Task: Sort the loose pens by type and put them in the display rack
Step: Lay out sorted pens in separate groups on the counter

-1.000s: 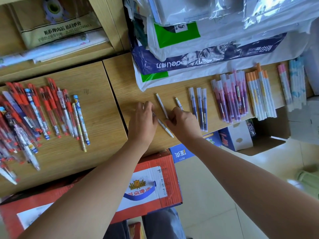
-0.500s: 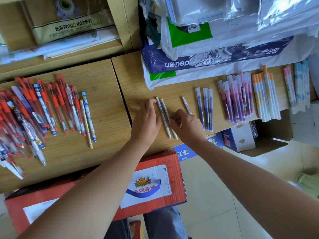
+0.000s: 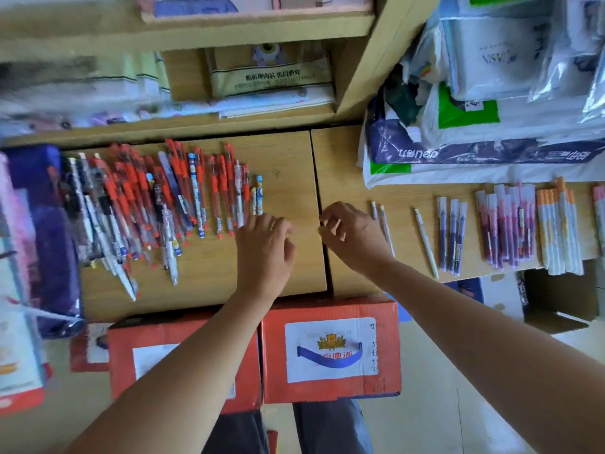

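A loose pile of mixed pens (image 3: 147, 204), mostly red-capped, lies on the left wooden tabletop. On the right tabletop sorted rows lie side by side: two white pens (image 3: 382, 224), a single white pen (image 3: 425, 244), blue pens (image 3: 452, 237), purple pens (image 3: 505, 224) and orange-capped pens (image 3: 556, 227). My left hand (image 3: 265, 247) hovers just right of the pile with loosely curled fingers and holds nothing. My right hand (image 3: 350, 234) is over the seam between the tabletops, fingers loosely bent and empty. The two white pens lie just behind it.
Red cardboard boxes (image 3: 330, 348) stand on the floor below the table edge. Plastic bags of stationery (image 3: 474, 132) are heaped at the back right. Wooden shelves (image 3: 229, 34) with packets rise behind. A purple packet (image 3: 42, 224) lies at far left.
Both hands have let go of the white pens, which now lie side by side, and have moved left toward the mixed pile. The view has swung left too.
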Available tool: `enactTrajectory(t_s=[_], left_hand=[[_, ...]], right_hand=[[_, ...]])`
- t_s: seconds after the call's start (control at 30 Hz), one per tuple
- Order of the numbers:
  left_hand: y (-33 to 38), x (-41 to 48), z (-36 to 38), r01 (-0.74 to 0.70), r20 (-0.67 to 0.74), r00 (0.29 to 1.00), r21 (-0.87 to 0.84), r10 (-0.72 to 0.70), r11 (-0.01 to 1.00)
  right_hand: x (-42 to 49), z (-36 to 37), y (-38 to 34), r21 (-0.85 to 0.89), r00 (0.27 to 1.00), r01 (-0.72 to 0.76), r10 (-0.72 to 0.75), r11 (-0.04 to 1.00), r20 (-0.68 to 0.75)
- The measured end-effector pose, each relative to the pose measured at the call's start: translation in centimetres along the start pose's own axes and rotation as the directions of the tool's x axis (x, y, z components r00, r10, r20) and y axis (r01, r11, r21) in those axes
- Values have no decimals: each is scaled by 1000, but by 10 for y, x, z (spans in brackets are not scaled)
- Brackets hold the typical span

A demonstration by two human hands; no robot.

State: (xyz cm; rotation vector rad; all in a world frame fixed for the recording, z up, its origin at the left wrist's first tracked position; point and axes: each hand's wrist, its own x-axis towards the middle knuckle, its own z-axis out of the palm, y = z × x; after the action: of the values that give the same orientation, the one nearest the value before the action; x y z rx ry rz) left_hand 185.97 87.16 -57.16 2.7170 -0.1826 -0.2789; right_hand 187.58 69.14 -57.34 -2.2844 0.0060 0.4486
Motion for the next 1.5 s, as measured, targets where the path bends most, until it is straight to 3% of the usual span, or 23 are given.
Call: enactTrajectory(t_s=[0.2, 0.33, 0.47, 0.63, 0.9, 1.03, 1.17, 1.27, 1.5], left_hand=[[-106, -40, -56, 274, -74, 960, 45, -270, 961], [-172, -77, -82, 483, -53, 871, -81, -488, 872], [-216, -102, -84, 613, 51, 789, -141, -613, 778], [-239, -108, -73, 611, 140, 791, -210, -595, 763], [-238, -98, -75, 625, 155, 780, -223, -606, 748], [-234, -95, -80, 575, 61, 812, -260, -581, 776], [-224, -82, -86, 438, -72, 874, -316, -481, 842], [-217, -68, -83, 395, -79, 903, -234, -422, 888], [-214, -54, -71, 425, -25, 902, -116, -431, 898]], right_hand=[[18, 90, -96, -27, 973, 93, -86, 995, 213], [20, 156, -138, -175, 956, -14, 65, 984, 285], [16, 201, -159, -265, 954, -197, 247, 944, 170], [23, 219, -170, -375, 949, -246, 300, 894, 92], [24, 211, -164, -181, 940, -270, 299, 946, 164], [20, 196, -157, -36, 939, -297, 299, 954, 168], [17, 179, -151, 36, 938, -312, 302, 949, 172], [16, 170, -140, 35, 931, -339, 330, 940, 158], [28, 153, -127, 81, 956, -294, 292, 952, 33]])
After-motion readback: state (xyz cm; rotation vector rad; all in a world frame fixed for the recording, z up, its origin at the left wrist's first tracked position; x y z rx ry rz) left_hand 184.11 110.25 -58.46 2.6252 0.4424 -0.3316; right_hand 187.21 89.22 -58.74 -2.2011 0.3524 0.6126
